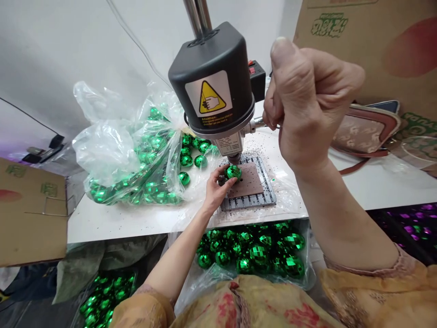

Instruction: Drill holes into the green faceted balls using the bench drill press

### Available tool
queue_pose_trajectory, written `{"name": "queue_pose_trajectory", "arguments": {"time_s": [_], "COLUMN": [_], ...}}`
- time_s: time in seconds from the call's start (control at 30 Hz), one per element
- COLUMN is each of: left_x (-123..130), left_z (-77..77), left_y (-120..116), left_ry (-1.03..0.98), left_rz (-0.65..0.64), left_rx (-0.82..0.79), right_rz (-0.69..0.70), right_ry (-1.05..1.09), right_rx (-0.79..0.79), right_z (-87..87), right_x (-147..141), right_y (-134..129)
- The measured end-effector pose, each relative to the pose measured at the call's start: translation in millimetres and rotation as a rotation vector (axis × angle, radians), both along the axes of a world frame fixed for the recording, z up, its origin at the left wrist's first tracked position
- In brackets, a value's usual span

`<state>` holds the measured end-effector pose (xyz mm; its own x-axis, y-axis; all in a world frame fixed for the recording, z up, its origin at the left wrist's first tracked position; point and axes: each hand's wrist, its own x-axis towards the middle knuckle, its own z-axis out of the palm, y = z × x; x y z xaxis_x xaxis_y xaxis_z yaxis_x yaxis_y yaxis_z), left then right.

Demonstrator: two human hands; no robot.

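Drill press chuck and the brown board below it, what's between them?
A green faceted ball, held in the left hand, lies between chuck and board in the head view.

left hand holding green ball, black machine

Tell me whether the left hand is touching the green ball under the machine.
Touching. In the head view, the left hand has its thumb on the green ball's lower edge and a finger at its upper left, beneath the machine.
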<state>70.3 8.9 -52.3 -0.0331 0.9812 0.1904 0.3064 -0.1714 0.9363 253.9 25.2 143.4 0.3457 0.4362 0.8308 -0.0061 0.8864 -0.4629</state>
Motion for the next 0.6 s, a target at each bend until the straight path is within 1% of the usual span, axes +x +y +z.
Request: {"name": "queue_pose_trajectory", "arguments": {"time_s": [0.17, 0.23, 0.33, 0.47, 0.6], "left_x": [4, 7, 10, 12, 16], "left_z": [-3.7, -4.8, -6.6, -7.9, -5.9], "left_y": [0, -1, -2, -2, -3], "left_ry": [0.045, 0.017, -0.068, -0.139, -0.076], "left_rz": [-0.018, -0.038, -0.084, -0.094, -0.12], "left_rx": [0.034, 0.033, 0.029, 0.038, 0.064], "right_rz": [0.02, 0.021, -0.017, -0.035, -0.027], "right_ry": [0.02, 0.026, -0.003, -0.014, -0.02], "right_rx": [0.027, 0.035, 0.013, 0.002, 0.017], "right_z": [-0.2, -0.2, -0.2, -0.2, -0.7], "right_x": [-1, -2, -1, -1, -1], "right_y": [1, 0, -1, 0, 1]}}
